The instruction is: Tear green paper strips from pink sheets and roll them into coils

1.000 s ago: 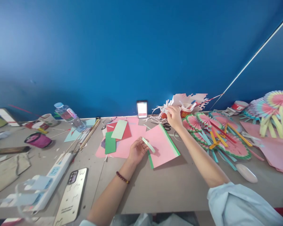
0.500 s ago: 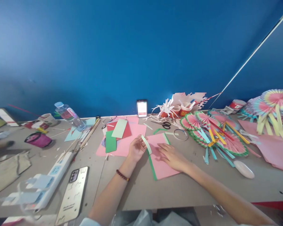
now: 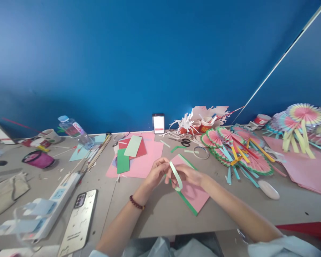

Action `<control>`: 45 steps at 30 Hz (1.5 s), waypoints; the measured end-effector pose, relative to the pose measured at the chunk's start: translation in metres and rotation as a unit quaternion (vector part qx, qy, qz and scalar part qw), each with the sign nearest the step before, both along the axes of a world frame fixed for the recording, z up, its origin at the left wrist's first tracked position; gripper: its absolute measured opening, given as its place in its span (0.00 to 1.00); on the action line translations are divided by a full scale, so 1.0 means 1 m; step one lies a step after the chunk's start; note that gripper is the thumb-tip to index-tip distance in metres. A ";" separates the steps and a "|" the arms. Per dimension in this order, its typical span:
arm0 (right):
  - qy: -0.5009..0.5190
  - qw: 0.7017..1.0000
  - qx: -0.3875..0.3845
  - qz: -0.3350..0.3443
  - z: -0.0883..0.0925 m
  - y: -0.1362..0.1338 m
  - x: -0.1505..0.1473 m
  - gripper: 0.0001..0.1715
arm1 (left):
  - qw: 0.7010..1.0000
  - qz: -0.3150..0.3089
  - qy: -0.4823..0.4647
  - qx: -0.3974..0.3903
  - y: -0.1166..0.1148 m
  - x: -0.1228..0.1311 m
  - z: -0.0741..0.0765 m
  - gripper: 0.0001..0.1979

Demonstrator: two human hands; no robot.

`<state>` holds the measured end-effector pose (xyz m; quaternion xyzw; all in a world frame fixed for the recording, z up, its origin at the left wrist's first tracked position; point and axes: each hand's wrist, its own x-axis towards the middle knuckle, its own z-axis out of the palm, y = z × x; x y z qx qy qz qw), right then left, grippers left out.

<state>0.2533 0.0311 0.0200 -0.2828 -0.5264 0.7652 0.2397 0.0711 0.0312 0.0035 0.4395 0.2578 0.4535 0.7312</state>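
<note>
My left hand (image 3: 159, 170) pinches the upper end of a pale green paper strip (image 3: 178, 178), which curls down in front of my other fingers. My right hand (image 3: 189, 174) meets it there, its fingers bent and closed on the strip; the exact fingertip contact is partly hidden. Below both hands a pink paper sheet (image 3: 196, 195) with green bands along two edges lies slanted on the table. To the left, a green paper piece (image 3: 123, 162), a pale green one (image 3: 133, 145) and a red one (image 3: 142, 148) rest on a larger pink sheet (image 3: 153, 150).
Black scissors (image 3: 186, 142) and a tape roll (image 3: 201, 152) lie beyond my hands. Pleated paper fans (image 3: 239, 142) and a white oval object (image 3: 268, 189) are on the right. Leftward are a phone (image 3: 79, 223), a power strip (image 3: 57, 203) and a water bottle (image 3: 77, 132).
My right hand has lifted off the pink sheet and come to the strip beside my left hand. The green-edged sheet has turned and slid slightly toward me.
</note>
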 end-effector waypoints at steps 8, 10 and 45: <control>0.084 0.992 -0.060 0.074 -0.012 0.003 -0.001 0.28 | 0.998 0.043 0.052 0.022 0.004 -0.004 0.005 0.22; 0.121 0.988 -0.068 0.071 -0.023 0.004 -0.002 0.23 | 0.997 0.041 0.056 0.024 0.004 -0.004 0.003 0.22; -0.312 0.948 0.011 -0.058 -0.026 0.003 -0.005 0.22 | 0.542 0.231 0.703 0.399 -0.110 0.029 -0.081 0.24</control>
